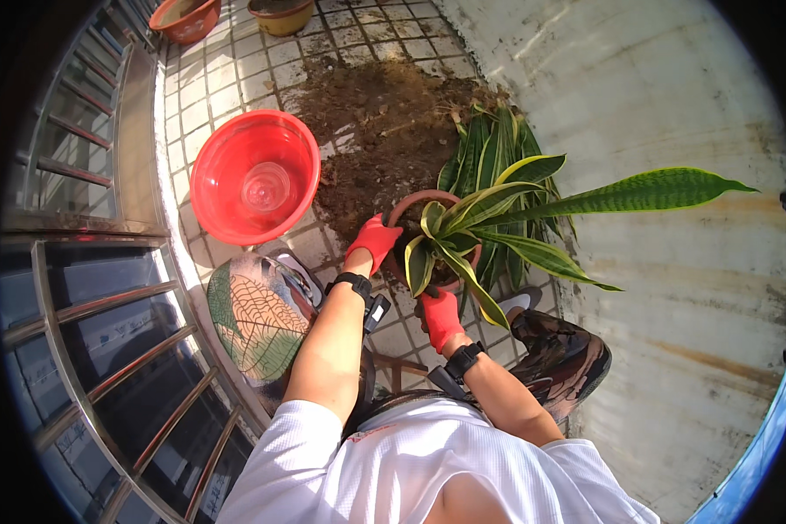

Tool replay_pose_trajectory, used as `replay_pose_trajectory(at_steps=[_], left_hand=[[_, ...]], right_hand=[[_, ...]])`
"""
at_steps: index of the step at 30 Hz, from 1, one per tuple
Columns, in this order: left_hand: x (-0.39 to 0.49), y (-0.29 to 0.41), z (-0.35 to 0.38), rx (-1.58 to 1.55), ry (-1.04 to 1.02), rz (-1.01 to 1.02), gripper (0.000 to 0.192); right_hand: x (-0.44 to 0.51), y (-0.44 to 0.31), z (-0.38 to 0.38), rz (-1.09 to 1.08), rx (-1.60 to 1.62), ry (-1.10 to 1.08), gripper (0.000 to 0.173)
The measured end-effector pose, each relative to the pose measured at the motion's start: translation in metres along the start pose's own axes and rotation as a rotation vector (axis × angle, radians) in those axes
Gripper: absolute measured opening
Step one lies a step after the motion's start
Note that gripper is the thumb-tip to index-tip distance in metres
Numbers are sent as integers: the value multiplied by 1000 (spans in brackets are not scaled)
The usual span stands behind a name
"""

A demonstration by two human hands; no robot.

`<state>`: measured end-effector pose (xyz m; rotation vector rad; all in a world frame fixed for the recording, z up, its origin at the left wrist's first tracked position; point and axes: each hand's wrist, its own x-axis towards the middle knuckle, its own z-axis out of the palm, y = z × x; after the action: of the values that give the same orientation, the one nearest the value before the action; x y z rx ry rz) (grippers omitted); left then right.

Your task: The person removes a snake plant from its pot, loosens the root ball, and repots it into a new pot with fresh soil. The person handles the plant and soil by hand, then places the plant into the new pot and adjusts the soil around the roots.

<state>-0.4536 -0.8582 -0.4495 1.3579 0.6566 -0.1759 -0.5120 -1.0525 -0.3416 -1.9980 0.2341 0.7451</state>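
Note:
A snake plant (455, 232) with yellow-edged green leaves stands in a round terracotta-coloured pot (414, 202) in front of me. My left hand (373, 243), in a red work glove with dark fingertips, grips the pot's left rim. At the near side of the pot, my right hand (441, 319) in a matching glove holds the rim, its thumb over the edge. Soil shows inside the pot, partly covered by the leaves. Beyond and to the right, a bundle of more snake plant leaves (491, 147) lies against the wall, roots at the far end.
Loose dark soil (380, 124) is spread over the tiled floor (223, 85). A red plastic basin (255, 177) sits to the left. Two planters, one orange (187, 23) and one yellowish (281, 19), stand farther off. Metal window bars (124, 308) line the left; a stained wall (661, 118) bounds the right.

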Motion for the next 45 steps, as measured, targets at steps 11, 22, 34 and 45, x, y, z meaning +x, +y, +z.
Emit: replay_pose_trajectory(at_steps=[11,22,34,45], left_hand=[[-42,35,24,688,192,-123,31],[-95,-61,72,318,163,-323,33],[-40,-1,33,406,173,-146,45],[-58,-3,20,540,210,-106,31]], right_hand=[[-20,7,-42,20,-129,-96,22],[-48,36,-60,-411,-735,4,21],[5,24,-1,-207,-912,-51,19],[-15,-17,6,-246,-899,-19,24]])
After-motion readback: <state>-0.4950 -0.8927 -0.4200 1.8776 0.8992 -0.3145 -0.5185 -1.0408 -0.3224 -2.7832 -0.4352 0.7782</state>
